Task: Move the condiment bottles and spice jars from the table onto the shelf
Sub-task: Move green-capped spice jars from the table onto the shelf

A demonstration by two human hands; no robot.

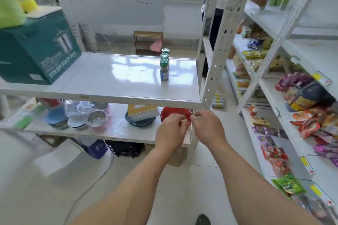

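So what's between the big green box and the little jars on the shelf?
Nothing: in the head view, bare white shelf stretches from the green box to the jars.

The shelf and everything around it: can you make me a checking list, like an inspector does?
Surface: the white shelf is glossy and reflects window light.
Job's things: three spice jars with green lids stand in a row on it, near the right post; no table in view.
Clutter: a green soup pot box sits at the shelf's left; bowls and a red thing lie on the level below.
Hands: left hand and right hand are close together under the shelf edge, fingers curled; whether they hold anything cannot be told.
Cables: a thin cable trails over the floor.
Surroundings: snack packets fill the rack at right.
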